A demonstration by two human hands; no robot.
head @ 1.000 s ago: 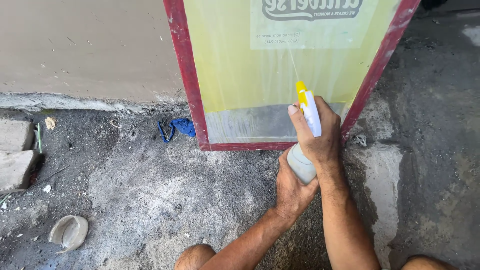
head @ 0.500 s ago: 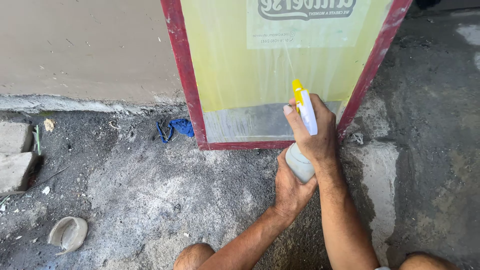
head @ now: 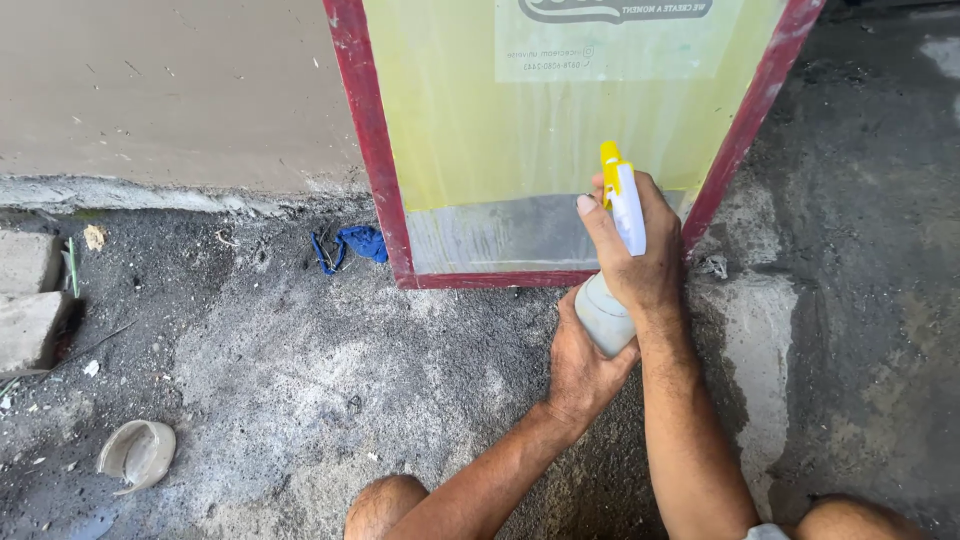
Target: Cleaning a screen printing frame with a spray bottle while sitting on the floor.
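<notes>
Right hand (head: pixel 640 255) gripping a white and yellow spray bottle (head: pixel 610 300) before a red-framed yellow screen (head: pixel 480 150), left hand (head: pixel 580 365) cupped under the bottle's base, blue scrap (head: pixel 360 243) on concrete ground (head: pixel 260 360)

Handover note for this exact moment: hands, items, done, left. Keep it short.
Right hand: gripping the spray bottle by its white and yellow trigger head, nozzle toward the screen.
Left hand: cupped under the bottle's base.
Red-framed screen: upright on the concrete ground, yellow mesh with a grey band along the bottom edge.
Done: cannot tell how much is sprayed.
Left: likely spraying the mesh.
</notes>
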